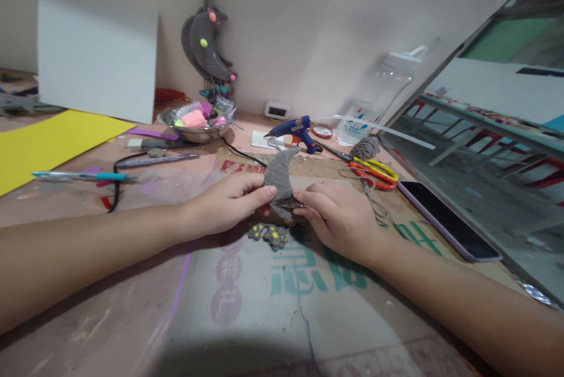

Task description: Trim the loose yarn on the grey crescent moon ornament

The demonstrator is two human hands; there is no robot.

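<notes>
A grey crescent moon (278, 174), its surface ribbed like wound yarn, is held up over a printed cardboard sheet (255, 330). My left hand (233, 198) pinches its left edge between thumb and fingers. At the lower right of the moon, the fingertips of my right hand (335, 212) are pressed together on a small dark grey piece (287, 203) against it; its exact kind is not clear. Just below lie small grey flower-like pieces (274, 237) with yellow centres.
Behind the hands lie a blue glue gun (294, 130), scissors (372, 171) and a grey yarn ball (365, 147). A phone (447, 221) is at the right edge. Pens (83, 177), yellow paper (57, 145) and a metal bowl (198, 132) are leftward. A decorated moon (203, 51) hangs behind.
</notes>
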